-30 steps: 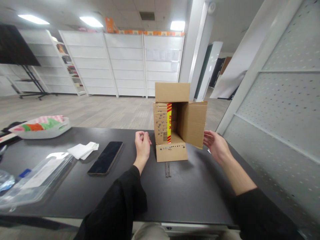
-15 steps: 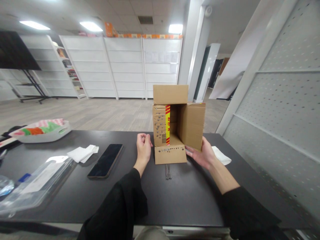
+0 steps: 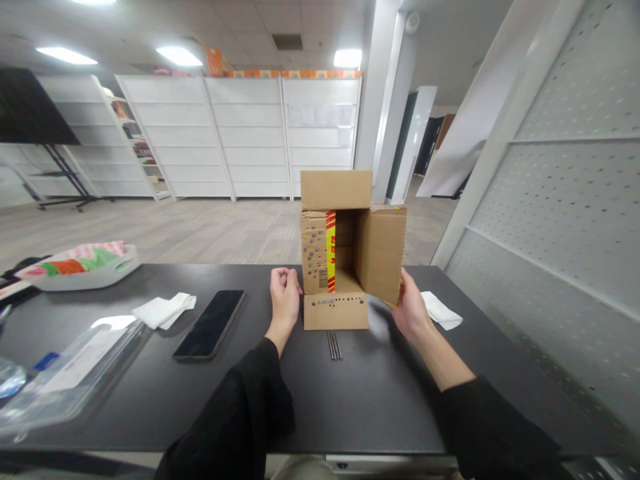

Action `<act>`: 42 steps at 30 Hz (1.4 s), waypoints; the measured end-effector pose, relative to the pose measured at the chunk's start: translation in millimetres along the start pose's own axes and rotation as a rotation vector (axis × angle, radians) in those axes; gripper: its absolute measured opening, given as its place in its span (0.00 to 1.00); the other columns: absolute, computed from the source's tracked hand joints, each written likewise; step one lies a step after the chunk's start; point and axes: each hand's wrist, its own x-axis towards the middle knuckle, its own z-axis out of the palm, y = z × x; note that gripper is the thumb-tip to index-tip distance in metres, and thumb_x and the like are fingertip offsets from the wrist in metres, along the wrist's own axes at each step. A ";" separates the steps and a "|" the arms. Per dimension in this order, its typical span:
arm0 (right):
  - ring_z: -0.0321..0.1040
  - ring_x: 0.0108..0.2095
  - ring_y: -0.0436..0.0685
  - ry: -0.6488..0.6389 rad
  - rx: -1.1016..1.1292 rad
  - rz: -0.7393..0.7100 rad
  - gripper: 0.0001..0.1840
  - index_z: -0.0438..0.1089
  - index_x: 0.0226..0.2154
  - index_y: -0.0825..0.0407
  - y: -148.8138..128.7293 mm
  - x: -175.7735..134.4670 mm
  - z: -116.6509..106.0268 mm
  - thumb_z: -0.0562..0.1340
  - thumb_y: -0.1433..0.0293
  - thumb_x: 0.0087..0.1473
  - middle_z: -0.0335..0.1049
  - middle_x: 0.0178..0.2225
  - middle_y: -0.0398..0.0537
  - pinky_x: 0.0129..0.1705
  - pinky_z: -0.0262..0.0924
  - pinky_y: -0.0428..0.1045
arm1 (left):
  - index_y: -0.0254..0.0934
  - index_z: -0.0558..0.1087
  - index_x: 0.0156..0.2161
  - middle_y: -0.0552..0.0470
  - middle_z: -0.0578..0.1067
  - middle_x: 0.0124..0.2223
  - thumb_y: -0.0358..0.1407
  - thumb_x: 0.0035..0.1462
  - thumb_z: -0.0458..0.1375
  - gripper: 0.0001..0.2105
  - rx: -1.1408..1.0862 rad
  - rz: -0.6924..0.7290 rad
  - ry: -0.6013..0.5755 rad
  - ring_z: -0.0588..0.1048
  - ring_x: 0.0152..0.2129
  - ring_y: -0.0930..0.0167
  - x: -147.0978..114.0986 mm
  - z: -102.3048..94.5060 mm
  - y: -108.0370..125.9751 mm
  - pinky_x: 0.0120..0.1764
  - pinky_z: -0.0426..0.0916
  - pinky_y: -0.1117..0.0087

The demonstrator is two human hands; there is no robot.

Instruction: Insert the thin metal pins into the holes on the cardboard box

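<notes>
An open cardboard box (image 3: 383, 257) stands at the middle of the table, its opening toward me. Round grey nail heads dot its left flap (image 3: 311, 247), beside a yellow and red tape strip. The lowered front flap (image 3: 336, 317) has a row of holes, some filled with nail heads. Several long nails (image 3: 335, 345) lie before it. My left hand (image 3: 285, 300) is closed near the left side of the box, its fingers curled; anything inside is hidden. At the right flap's outer edge, my right hand (image 3: 413, 310) grips the cardboard, some fingers hidden behind it.
Left of my hands are a phone (image 3: 210, 325), folded white tissue (image 3: 164, 311), a clear plastic case (image 3: 80, 367) and a white basket (image 3: 125, 263) with colourful cloth. Another tissue (image 3: 442, 311) lies at right. A perforated panel (image 3: 565, 220) borders the table's right side.
The right hand has gone from lying under the right flap to gripping its outer edge. The box sits slightly further left in view. The left hand stays curled.
</notes>
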 end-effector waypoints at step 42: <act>0.63 0.46 0.61 -0.984 -1.046 -0.616 0.19 0.69 0.44 0.52 -4.2 -68.9 32.7 0.63 0.71 0.47 0.72 0.44 0.51 0.50 0.56 0.57 | 0.41 0.60 0.35 0.64 0.63 0.19 0.42 0.58 0.56 0.10 -0.006 0.009 0.024 0.64 0.15 0.77 -3.3 0.6 2.2 0.22 0.61 0.76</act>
